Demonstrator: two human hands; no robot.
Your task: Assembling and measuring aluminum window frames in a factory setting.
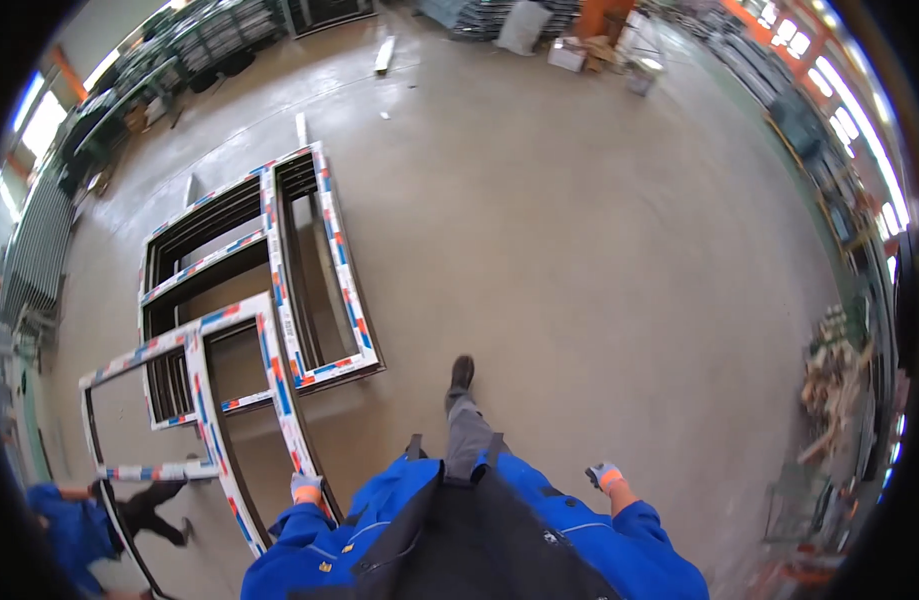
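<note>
My left hand (306,488), in a grey glove with an orange cuff, is closed on the right side bar of a large window frame (204,400). Strips of white, red and blue protective film cover this frame, and crossbars divide it. It is held up off the floor, tilted. At the far left a co-worker in blue (69,530) stands by its other side; their grip is hard to make out. My right hand (604,476), gloved alike, hangs out to the right with loosely bent fingers and nothing in it.
A stack of similar film-covered frames (324,265) lies ahead on the left. Loose pale bars (384,55) and cardboard boxes (567,54) are farther off. Metal profiles fill racks (214,45) at the back left. Wood scraps (834,375) are piled at the right edge.
</note>
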